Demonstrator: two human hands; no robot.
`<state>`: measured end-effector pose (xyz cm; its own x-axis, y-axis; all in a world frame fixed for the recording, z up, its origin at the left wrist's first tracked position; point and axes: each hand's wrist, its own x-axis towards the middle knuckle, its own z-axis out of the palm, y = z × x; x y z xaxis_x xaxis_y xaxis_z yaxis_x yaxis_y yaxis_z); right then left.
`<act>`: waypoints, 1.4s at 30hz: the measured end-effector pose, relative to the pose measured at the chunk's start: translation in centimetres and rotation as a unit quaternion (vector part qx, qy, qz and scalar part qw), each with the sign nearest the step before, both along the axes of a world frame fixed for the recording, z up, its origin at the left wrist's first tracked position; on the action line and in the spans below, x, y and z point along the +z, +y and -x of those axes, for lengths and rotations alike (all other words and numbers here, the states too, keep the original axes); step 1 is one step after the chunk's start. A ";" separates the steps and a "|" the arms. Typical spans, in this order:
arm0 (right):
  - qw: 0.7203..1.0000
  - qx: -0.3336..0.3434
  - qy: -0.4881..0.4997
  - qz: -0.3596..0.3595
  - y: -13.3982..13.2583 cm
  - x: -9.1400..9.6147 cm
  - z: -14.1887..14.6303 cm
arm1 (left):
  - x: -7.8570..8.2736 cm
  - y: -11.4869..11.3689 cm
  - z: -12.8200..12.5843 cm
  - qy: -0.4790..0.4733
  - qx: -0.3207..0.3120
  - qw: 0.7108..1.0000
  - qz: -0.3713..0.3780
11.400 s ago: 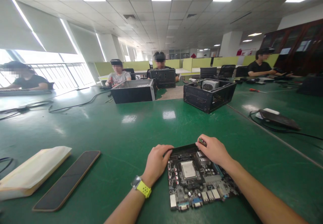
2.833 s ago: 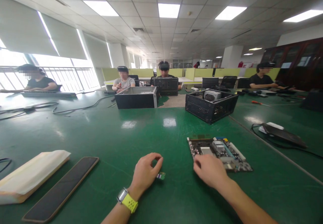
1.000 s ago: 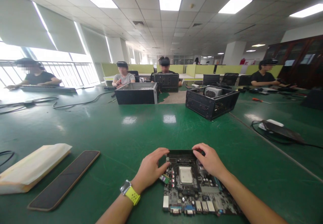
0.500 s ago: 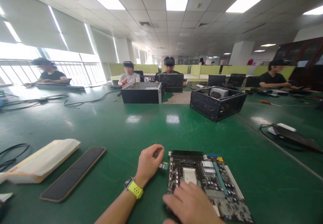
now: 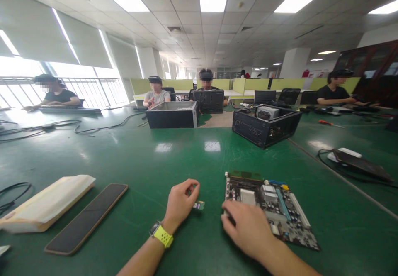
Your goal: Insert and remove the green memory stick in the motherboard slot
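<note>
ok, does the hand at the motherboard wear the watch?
No, the yellow-strapped watch is on the left wrist; the right hand is at the motherboard.

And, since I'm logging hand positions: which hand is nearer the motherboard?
Right. The right hand is at the motherboard, hiding its near left part; the left hand is apart, further left.

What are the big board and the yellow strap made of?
Big board: probably hard laminate with metal and plastic parts; it's flat and dark, with silvery blocks and colored slots. Yellow strap: likely matte rubber or silicone, judging by its holes and smooth bend.
</note>
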<state>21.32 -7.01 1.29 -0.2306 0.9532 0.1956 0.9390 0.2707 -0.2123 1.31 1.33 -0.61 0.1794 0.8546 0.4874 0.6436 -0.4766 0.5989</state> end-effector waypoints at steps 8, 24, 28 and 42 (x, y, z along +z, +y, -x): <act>0.940 -0.333 0.000 0.079 6.2 0.3 -16.2 | -0.1 0.1 0.1 -0.006 -0.006 1.000 0.013; 0.939 -0.342 -0.003 0.017 7.4 -2.2 -19.7 | 0.0 0.0 0.0 -0.005 -0.010 1.000 0.007; 0.939 -0.342 0.009 0.026 6.9 -1.5 -19.2 | 0.0 -0.1 -0.1 -0.003 -0.013 1.000 0.006; 0.972 -0.121 0.150 0.134 2.7 2.9 -10.2 | 0.4 -0.4 -0.5 0.019 -0.033 0.999 0.018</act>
<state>31.52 -4.33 4.23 0.0366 0.9984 -0.0432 0.8530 -0.0537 -0.5191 1.80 0.97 -0.23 0.2542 0.8565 0.4492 0.6333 -0.4985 0.5920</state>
